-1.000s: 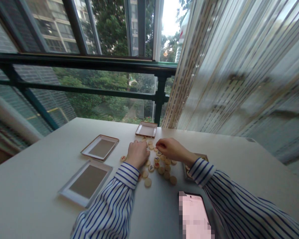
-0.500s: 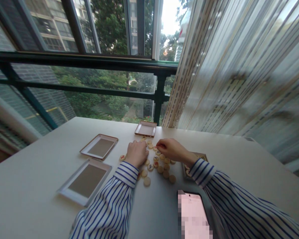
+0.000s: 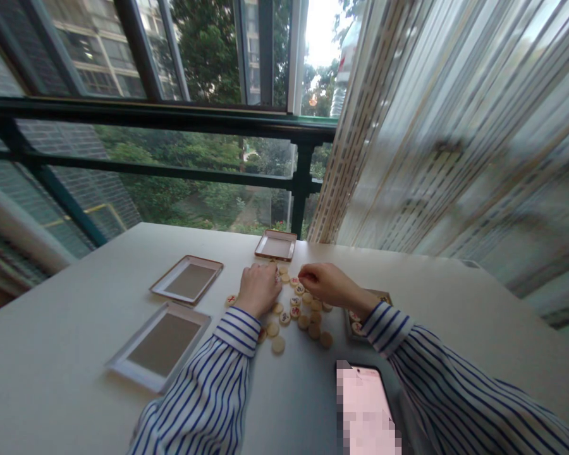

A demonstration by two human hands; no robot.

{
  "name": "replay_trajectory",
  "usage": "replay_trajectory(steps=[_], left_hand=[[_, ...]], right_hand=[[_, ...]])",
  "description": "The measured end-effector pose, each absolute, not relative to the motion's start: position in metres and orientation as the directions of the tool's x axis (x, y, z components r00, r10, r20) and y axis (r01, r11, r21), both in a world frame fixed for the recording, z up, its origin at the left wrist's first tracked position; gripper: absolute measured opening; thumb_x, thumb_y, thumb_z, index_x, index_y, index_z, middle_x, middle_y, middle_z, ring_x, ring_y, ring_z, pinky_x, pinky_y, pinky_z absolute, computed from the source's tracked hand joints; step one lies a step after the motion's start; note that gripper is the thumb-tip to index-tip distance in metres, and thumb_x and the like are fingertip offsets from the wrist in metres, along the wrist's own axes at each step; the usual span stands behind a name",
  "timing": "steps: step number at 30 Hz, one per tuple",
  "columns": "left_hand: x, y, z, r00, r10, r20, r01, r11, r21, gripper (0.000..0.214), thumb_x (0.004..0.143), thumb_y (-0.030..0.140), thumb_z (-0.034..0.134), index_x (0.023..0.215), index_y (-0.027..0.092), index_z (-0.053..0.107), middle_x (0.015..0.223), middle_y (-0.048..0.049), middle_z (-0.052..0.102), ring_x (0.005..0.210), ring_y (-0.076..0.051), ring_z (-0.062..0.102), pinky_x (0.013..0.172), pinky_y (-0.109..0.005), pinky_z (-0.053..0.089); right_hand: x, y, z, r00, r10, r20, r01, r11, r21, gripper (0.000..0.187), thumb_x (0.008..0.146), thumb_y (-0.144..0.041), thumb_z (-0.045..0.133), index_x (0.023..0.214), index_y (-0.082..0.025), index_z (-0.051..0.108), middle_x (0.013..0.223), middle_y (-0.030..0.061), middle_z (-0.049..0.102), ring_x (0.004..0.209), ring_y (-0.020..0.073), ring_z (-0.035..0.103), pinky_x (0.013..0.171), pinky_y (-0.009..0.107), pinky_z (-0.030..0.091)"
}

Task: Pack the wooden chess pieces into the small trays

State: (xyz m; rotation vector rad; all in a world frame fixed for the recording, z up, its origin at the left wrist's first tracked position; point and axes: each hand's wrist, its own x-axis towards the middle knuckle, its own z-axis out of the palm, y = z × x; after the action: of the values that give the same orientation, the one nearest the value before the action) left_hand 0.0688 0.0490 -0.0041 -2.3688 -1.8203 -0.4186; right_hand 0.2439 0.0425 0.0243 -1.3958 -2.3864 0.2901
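— At the middle of the pale desk [image 3: 52, 354], what are your hands on?

— Your left hand [image 3: 258, 287] lies curled, knuckles up, on the scatter of round wooden discs [image 3: 303, 321]. Your right hand [image 3: 325, 284] sits just beside it, fingertips drawn together at the pile's far edge. Whether either hand actually grips a disc is too small to tell.

— And around you?

— A brown-rimmed tray [image 3: 187, 279] and a white-rimmed tray [image 3: 161, 344] lie left of the discs, with a third tray [image 3: 275, 245] beyond them. A small box [image 3: 353, 319] sits under your right wrist, and a phone [image 3: 365, 404] lies nearest you. A dark railing [image 3: 171, 120] and a window onto trees face you. A striped curtain [image 3: 431, 126] hangs on the right.
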Motion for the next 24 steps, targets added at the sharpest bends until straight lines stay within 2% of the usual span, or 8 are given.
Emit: replay_trajectory(steps=[7, 18, 24], left_hand=[[0.069, 0.048, 0.007, 0.257, 0.894, 0.368, 0.935, -0.326, 0.139, 0.025, 0.078, 0.028, 0.048, 0.100, 0.019, 0.055, 0.090, -0.0081, 0.064, 0.089, -0.023, 0.055, 0.074, -0.033, 0.039], [0.075, 0.039, 0.026, 0.281, 0.849, 0.447, 0.905, -0.390, 0.172, 0.023, 0.077, 0.026, 0.049, 0.099, 0.019, 0.055, 0.088, -0.0060, 0.064, 0.088, -0.023, 0.054, 0.076, -0.034, 0.037], [0.081, 0.032, 0.031, 0.339, 0.790, 0.511, 0.862, -0.479, 0.169, 0.023, 0.076, 0.023, 0.051, 0.098, 0.019, 0.056, 0.088, -0.0053, 0.064, 0.086, -0.022, 0.054, 0.074, -0.033, 0.038]], right_hand=[[0.254, 0.036, 0.033, -0.434, 0.872, 0.228, 0.792, 0.490, -0.365, 0.024, 0.081, -0.027, 0.045, 0.076, -0.016, 0.066, 0.067, 0.0023, 0.062, 0.057, 0.0094, 0.047, 0.054, 0.021, 0.030], [0.282, 0.014, 0.048, -0.370, 0.900, 0.230, 0.758, 0.436, -0.486, 0.027, 0.082, -0.028, 0.045, 0.088, -0.016, 0.068, 0.081, 0.0059, 0.068, 0.069, 0.0141, 0.057, 0.065, 0.024, 0.041], [0.298, 0.000, 0.052, -0.316, 0.915, 0.250, 0.753, 0.402, -0.521, 0.027, 0.082, -0.030, 0.045, 0.089, -0.016, 0.067, 0.081, 0.0049, 0.068, 0.070, 0.0142, 0.059, 0.065, 0.025, 0.043]])
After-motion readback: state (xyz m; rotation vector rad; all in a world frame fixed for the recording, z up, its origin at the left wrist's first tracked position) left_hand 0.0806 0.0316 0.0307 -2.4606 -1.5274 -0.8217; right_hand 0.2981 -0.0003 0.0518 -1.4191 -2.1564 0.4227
